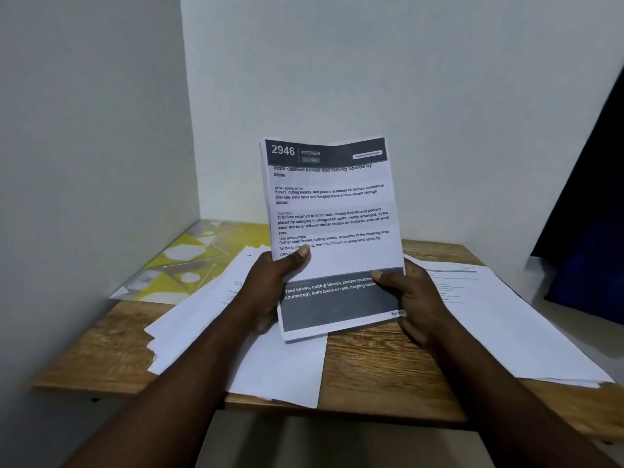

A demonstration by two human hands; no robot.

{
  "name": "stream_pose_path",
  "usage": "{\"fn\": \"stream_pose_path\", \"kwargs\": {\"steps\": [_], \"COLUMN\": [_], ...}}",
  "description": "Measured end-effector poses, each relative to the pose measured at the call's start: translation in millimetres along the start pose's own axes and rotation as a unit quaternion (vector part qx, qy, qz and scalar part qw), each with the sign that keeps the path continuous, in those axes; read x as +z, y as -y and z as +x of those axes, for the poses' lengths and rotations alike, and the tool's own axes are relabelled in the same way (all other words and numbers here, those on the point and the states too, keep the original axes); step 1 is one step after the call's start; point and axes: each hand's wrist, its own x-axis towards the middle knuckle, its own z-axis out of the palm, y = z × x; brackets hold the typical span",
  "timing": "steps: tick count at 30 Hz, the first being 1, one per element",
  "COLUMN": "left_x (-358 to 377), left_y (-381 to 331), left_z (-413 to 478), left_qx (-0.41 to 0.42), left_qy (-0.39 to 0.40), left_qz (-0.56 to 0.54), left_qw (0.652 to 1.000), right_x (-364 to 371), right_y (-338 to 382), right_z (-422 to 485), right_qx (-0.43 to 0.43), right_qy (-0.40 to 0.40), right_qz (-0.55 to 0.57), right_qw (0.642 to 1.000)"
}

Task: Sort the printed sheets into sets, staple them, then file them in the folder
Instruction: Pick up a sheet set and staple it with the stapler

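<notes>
Both forearms are being stretched forward from the bottom edge over the wooden desk [378, 359]. Just beyond them, a set of printed sheets [334, 211] is being held up above the desk, slightly tilted, with its top page headed "2946 KITCHEN" turned toward the camera. Its lower left edge is being clamped in the grip of the left hand [270, 285], with the thumb laid across the front of the page. Its lower right edge is being clamped likewise by the right hand [413, 298], with the thumb pressed on the dark band near the bottom. Under the left hand, a loose pile of white sheets [202, 319] is lying fanned across the desk, one sheet overhanging the near edge. A second pile [499, 325] is lying to the right, printed side up. Farther back on the left, a yellow-green patterned folder [189, 261] is lying flat in the corner of the white walls, partly covered by the loose pile. A dark blue object [591, 231] is showing at the far right.
</notes>
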Motion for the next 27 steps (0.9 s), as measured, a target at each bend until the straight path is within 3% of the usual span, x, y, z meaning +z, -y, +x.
{"fn": "stream_pose_path", "kwargs": {"steps": [7, 13, 16, 22, 27], "left_x": [-4, -8, -10, -9, -5], "left_y": [-2, -20, -32, -42, -43], "left_z": [2, 16, 27, 37, 37], "left_qx": [-0.001, 0.076, 0.096, 0.082, 0.109], "left_qy": [0.023, -0.137, -0.174, -0.143, -0.175], "left_qz": [-0.027, 0.03, -0.001, -0.101, -0.062], "left_qw": [0.999, 0.987, 0.98, 0.981, 0.977], "right_x": [0, -4, -4, -6, -5], "right_y": [1, -4, -3, -1, -1], "right_z": [-3, -4, -4, -5, -7], "right_qx": [-0.016, -0.016, -0.015, -0.005, -0.011], "right_qy": [0.002, 0.018, 0.022, 0.032, 0.036], "right_qz": [-0.041, -0.098, -0.095, -0.081, -0.096], "right_qw": [0.999, 0.995, 0.995, 0.996, 0.995]}}
